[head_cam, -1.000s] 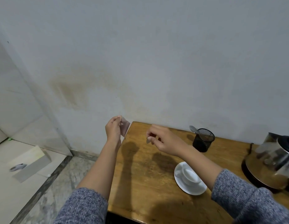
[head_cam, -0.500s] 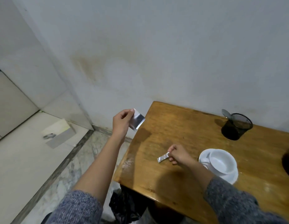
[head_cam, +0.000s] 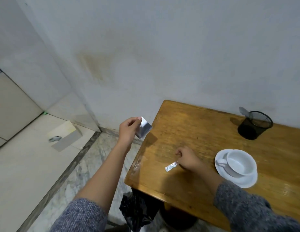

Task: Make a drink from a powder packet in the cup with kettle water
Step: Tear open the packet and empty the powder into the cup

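My left hand (head_cam: 128, 129) pinches a silvery powder packet (head_cam: 144, 128) by its top corner, holding it in the air just off the table's left edge. My right hand (head_cam: 187, 159) rests low on the wooden table (head_cam: 196, 131), fingers closed on a small torn-off foil strip (head_cam: 171, 166) that touches the tabletop. A white cup (head_cam: 240, 163) stands on a white saucer (head_cam: 246, 181) right of that hand, and looks empty. The kettle is out of frame apart from a dark sliver at the right edge.
A black mesh holder (head_cam: 254, 125) with a spoon (head_cam: 244, 112) in it stands at the back of the table by the wall. A black bag (head_cam: 137, 210) hangs below the table's front left corner. A pale box (head_cam: 64, 134) lies on the floor at left.
The view has swung down and left, and the kettle has left the frame. My right hand dropped from beside the packet to the tabletop with the torn strip. The left hand still holds the packet.
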